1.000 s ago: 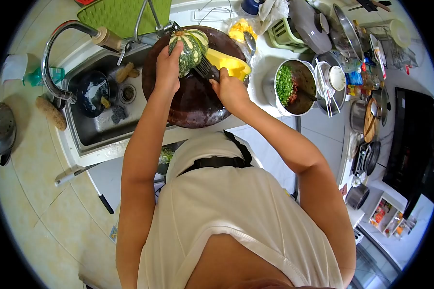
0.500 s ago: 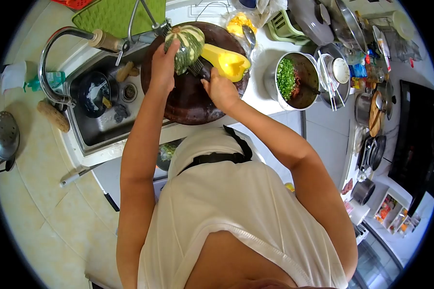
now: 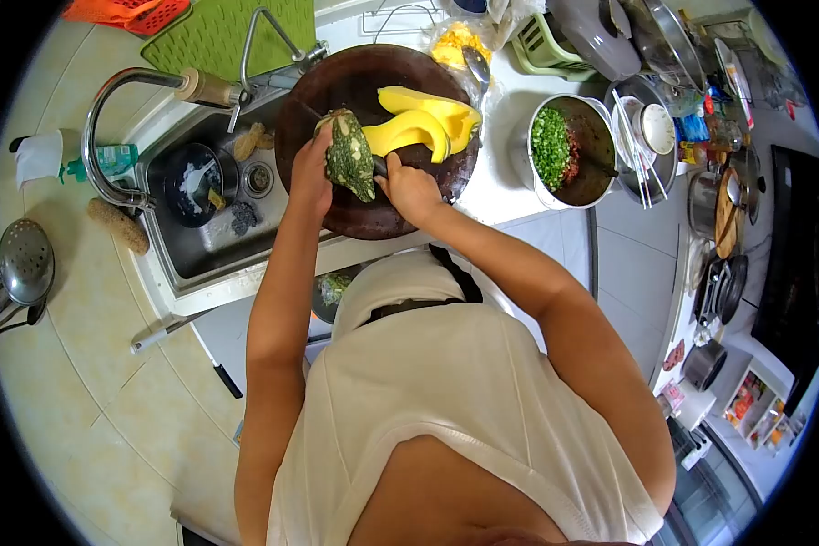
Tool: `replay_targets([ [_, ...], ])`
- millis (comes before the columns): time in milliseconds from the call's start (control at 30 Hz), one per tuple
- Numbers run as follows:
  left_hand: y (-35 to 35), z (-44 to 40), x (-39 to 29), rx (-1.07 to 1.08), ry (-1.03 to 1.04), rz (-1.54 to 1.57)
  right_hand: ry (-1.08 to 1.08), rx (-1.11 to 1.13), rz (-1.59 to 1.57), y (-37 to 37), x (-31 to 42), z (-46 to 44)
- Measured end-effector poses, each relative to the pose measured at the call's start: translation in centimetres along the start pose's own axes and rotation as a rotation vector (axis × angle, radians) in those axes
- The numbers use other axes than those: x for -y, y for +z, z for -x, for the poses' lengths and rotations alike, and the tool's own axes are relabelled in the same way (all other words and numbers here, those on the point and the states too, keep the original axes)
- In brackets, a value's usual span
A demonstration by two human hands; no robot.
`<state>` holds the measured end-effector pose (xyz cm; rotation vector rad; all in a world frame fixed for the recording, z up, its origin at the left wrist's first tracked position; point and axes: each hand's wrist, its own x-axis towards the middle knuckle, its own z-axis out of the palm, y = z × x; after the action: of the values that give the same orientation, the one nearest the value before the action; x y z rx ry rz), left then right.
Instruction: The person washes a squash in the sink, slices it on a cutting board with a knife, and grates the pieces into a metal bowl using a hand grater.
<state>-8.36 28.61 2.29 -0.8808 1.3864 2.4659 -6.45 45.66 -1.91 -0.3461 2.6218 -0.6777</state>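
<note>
On a round dark wooden chopping board (image 3: 346, 77), my left hand (image 3: 311, 177) is closed on a green, pale-striped pumpkin piece (image 3: 348, 156). My right hand (image 3: 412, 193) grips the black handle of a knife (image 3: 379, 166). Most of the blade is hidden by the pumpkin piece, so I cannot tell how deep it sits. Two yellow hollowed pumpkin pieces (image 3: 446, 114) lie with cut faces showing, just beyond my hands.
Left of the board is a sink (image 3: 205, 264) with a dark pan (image 3: 184, 182) and a tap (image 3: 96, 118). To the right stands a metal pot (image 3: 596, 187) holding chopped greens. A bag of orange scraps (image 3: 455, 44) and a spoon (image 3: 476, 65) lie behind the board.
The pumpkin in my left hand has tipped over and lowered toward the board. A second yellow piece now shows beside the first. The whole view has shifted slightly.
</note>
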Motion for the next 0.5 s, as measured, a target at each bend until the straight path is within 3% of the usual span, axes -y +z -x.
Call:
replay_targets([
  [200,-1.0,3.2,-4.0,0.008,0.175,0.026,-0.04,-0.006,-0.032,-1.3,-0.7,0.4],
  [333,1.0,3.6,-6.4,0.136,0.357,-0.317,-0.076,-0.07,-0.118,-1.7,-1.6,3.1],
  [500,3.9,-2.2,-5.5,0.188,1.059,-1.165,-0.091,-0.077,-0.105,-2.8,-3.6,6.9],
])
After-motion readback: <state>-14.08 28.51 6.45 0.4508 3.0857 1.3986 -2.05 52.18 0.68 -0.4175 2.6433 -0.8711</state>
